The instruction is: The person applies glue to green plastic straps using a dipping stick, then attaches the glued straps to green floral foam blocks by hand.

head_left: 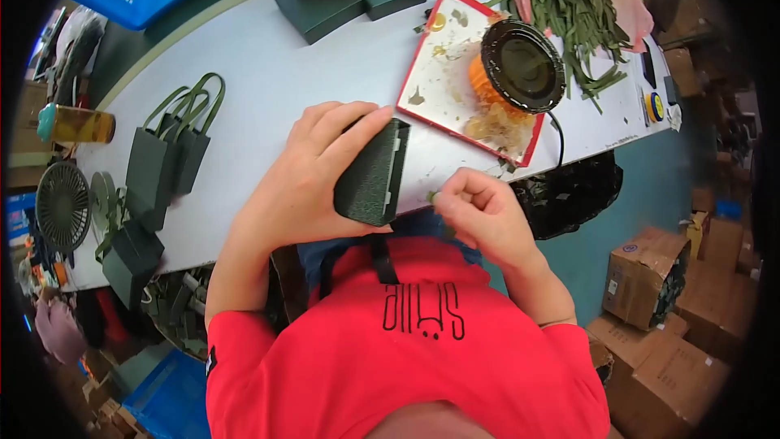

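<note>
Head view: left hand [313,175] is wrapped around a dark green box [372,172] at the table [268,73] edge; right hand [479,211], at four o'clock from it, pinches a small green scrap [431,195] between curled fingertips

Single head-worn view, fisheye, dark rounded corners. Looks steeply down over person's own chest at near edge of table [268,73]. Hands close below lens; table's far edge runs along top of frame. Floor visible right of table.
</note>
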`<action>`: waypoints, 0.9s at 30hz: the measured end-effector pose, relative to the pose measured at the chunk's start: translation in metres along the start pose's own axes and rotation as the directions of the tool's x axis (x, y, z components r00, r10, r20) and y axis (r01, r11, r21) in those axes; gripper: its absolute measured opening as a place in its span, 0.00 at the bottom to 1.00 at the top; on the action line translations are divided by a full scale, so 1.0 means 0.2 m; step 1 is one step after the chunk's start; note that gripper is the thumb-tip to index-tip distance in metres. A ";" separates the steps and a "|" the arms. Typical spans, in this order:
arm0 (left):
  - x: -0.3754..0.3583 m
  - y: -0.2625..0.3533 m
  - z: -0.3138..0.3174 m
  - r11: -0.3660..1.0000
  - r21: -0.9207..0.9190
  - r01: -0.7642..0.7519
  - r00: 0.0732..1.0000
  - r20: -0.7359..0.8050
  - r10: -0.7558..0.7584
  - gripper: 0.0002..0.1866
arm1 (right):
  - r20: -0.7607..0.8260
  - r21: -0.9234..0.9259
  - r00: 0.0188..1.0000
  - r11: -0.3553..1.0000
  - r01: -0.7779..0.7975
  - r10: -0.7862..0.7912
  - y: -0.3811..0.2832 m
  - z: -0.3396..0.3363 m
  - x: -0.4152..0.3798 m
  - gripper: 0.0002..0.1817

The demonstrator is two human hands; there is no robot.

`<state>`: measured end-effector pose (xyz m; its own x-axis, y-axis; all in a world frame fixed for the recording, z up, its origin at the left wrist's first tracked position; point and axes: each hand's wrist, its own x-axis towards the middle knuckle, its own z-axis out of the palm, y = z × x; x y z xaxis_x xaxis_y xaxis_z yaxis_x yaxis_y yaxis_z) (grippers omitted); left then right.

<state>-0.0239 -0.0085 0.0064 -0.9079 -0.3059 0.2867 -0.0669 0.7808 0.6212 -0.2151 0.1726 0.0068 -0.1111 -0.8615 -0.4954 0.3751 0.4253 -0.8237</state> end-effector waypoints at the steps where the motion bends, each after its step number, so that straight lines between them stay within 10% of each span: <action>1: 0.00 0.00 0.00 1.000 0.002 -0.008 1.000 0.016 0.007 0.56 | 0.028 0.013 1.000 1.000 -0.007 0.007 0.01 0.03 0.02 0.09; 27: 0.01 0.07 0.03 0.986 0.165 -0.032 0.999 0.026 0.029 0.50 | 0.069 -0.299 0.993 0.948 0.109 -0.093 0.12 0.08 0.16 0.12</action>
<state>-0.0302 0.0056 0.0117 -0.9198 -0.2693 0.2855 -0.1047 0.8695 0.4827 -0.1957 0.1512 -0.0241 -0.0812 -0.9144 -0.3966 0.0685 0.3919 -0.9175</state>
